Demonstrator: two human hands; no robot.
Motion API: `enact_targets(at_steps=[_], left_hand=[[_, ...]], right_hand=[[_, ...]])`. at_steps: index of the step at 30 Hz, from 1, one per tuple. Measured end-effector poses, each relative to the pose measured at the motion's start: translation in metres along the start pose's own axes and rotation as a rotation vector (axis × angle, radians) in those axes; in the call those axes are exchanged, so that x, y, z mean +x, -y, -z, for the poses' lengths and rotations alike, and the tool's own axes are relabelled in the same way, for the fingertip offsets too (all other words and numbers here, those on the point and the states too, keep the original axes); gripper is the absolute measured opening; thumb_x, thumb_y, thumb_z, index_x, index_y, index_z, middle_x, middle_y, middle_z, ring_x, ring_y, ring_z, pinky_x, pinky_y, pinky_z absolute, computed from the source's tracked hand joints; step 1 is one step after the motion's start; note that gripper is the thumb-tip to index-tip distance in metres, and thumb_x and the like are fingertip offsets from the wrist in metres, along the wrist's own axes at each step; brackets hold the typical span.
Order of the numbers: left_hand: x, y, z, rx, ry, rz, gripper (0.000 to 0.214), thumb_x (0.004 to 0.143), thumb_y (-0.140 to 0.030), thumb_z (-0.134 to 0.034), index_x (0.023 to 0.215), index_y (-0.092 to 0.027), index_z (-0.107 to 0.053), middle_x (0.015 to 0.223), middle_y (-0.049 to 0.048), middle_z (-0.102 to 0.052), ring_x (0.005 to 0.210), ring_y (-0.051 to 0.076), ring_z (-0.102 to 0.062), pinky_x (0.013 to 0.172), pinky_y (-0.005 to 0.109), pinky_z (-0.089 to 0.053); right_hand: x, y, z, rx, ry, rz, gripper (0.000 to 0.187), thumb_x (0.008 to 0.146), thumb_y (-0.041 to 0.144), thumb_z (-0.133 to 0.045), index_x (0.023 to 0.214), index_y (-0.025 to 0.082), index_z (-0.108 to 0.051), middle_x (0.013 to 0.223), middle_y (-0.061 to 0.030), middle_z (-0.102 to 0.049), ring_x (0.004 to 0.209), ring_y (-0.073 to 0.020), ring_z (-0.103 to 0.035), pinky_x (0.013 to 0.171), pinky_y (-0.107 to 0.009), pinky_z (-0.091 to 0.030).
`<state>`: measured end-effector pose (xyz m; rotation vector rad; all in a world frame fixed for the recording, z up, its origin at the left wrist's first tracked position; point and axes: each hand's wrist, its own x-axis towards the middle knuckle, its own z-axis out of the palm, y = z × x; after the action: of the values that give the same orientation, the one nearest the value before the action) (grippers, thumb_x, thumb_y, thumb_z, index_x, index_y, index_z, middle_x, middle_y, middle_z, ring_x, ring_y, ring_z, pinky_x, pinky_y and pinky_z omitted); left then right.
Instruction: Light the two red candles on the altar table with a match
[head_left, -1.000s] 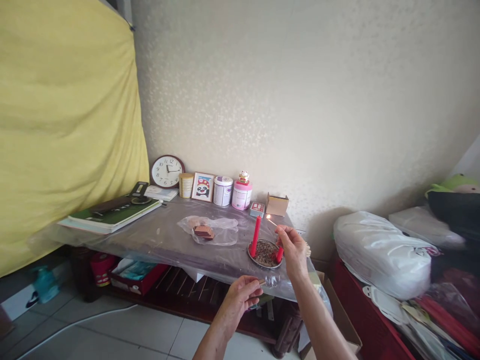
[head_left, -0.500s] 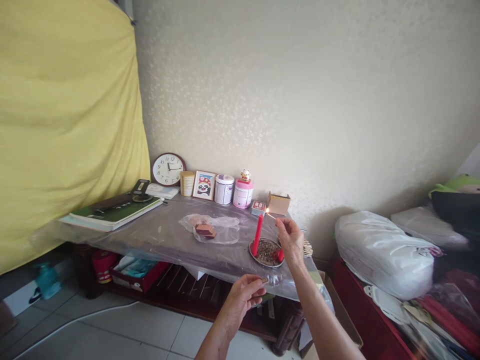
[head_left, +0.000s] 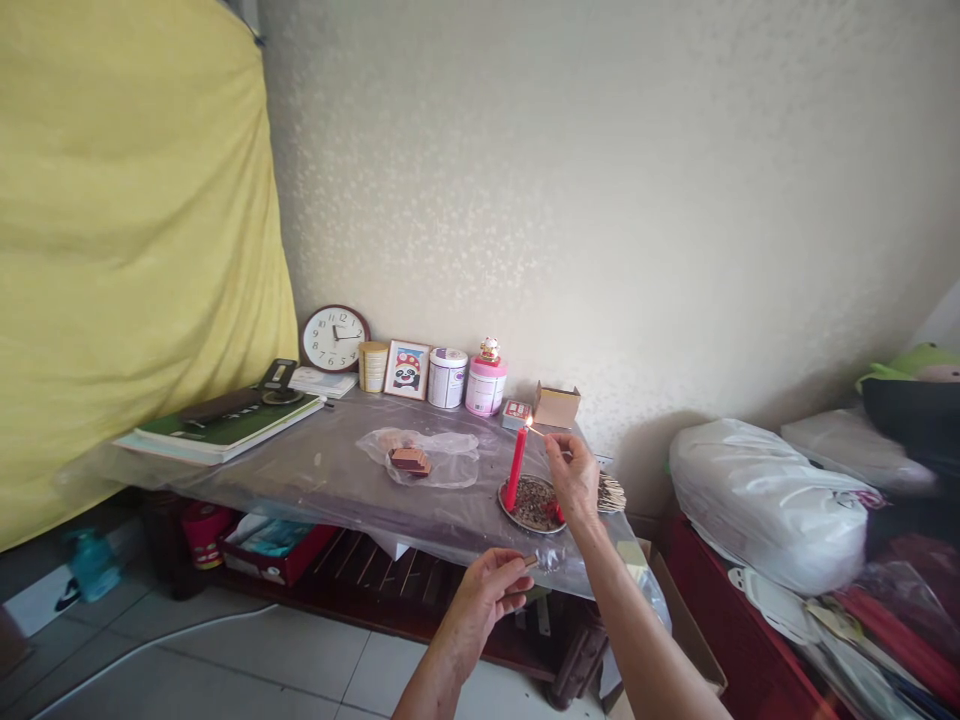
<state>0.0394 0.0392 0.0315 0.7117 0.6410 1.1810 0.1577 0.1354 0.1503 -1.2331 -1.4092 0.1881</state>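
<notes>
My right hand (head_left: 574, 475) pinches a lit match (head_left: 538, 432), its flame at the top of an upright red candle (head_left: 516, 470). That candle stands in a round metal dish (head_left: 508, 512) filled with dark grains. Another red piece (head_left: 556, 511) in the dish is mostly hidden behind my right wrist. Low in front of the table edge, my left hand (head_left: 487, 590) grips a small brown strip (head_left: 531, 561) between thumb and fingers. Right of the dish lies a bundle of matchsticks (head_left: 611, 492), partly covered by my hand.
Brown stacked pieces (head_left: 410, 460) lie on a clear plastic bag (head_left: 457, 465). Behind are a matchbox (head_left: 516, 414), an open cardboard box (head_left: 556, 407), tins (head_left: 448, 378), a framed picture (head_left: 407, 370) and a clock (head_left: 335, 338). White bags (head_left: 765, 500) bulge at the right.
My right hand has moved slightly left, bringing the match flame from just right of the candle to its top. My left hand stays almost still.
</notes>
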Motion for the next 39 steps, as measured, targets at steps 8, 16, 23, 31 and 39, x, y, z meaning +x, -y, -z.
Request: enact_targets(at_steps=[8,16,23,31,39], left_hand=[[0.000,0.000,0.000,-0.017,0.001,0.010,0.027,0.068,-0.037,-0.071,0.085,-0.017,-0.061,0.089,0.0049,-0.068,0.081,0.016,-0.062,0.074,0.027,-0.043],[0.006,0.003,0.001,-0.020,-0.013,0.012,0.028,0.067,-0.036,-0.071,0.085,-0.017,-0.061,0.088,0.0054,-0.068,0.080,0.016,-0.062,0.072,0.027,-0.043],[0.004,0.003,0.000,-0.012,-0.007,0.013,0.028,0.067,-0.036,-0.071,0.084,-0.017,-0.061,0.088,0.0056,-0.068,0.081,0.016,-0.061,0.072,0.028,-0.043],[0.002,0.001,-0.002,0.000,-0.020,0.020,0.028,0.065,-0.037,-0.072,0.083,-0.017,-0.062,0.087,0.0051,-0.068,0.081,0.017,-0.061,0.073,0.028,-0.044],[0.003,0.003,-0.001,-0.012,-0.022,0.022,0.029,0.064,-0.038,-0.072,0.083,-0.017,-0.062,0.086,0.0045,-0.068,0.080,0.017,-0.061,0.074,0.029,-0.044]], right_hand=[[0.003,0.001,-0.004,-0.043,-0.008,0.021,0.029,0.078,0.043,-0.051,0.079,0.018,-0.065,0.071,-0.0039,-0.067,0.057,-0.0166,-0.054,0.060,-0.028,-0.041],[0.005,-0.002,-0.009,-0.044,0.001,0.037,0.029,0.078,0.042,-0.050,0.079,0.018,-0.065,0.072,-0.0042,-0.067,0.057,-0.0168,-0.055,0.060,-0.028,-0.041],[0.005,-0.003,-0.010,-0.043,-0.008,0.043,0.029,0.078,0.041,-0.049,0.079,0.017,-0.065,0.072,-0.0043,-0.067,0.058,-0.0167,-0.055,0.059,-0.028,-0.041],[0.006,-0.005,-0.011,-0.045,-0.007,0.046,0.029,0.078,0.041,-0.049,0.079,0.017,-0.065,0.071,-0.0040,-0.067,0.056,-0.0160,-0.054,0.059,-0.027,-0.041],[0.006,-0.003,-0.009,-0.050,0.001,0.051,0.031,0.079,0.042,-0.048,0.080,0.017,-0.065,0.072,-0.0044,-0.067,0.057,-0.0161,-0.054,0.059,-0.028,-0.041]])
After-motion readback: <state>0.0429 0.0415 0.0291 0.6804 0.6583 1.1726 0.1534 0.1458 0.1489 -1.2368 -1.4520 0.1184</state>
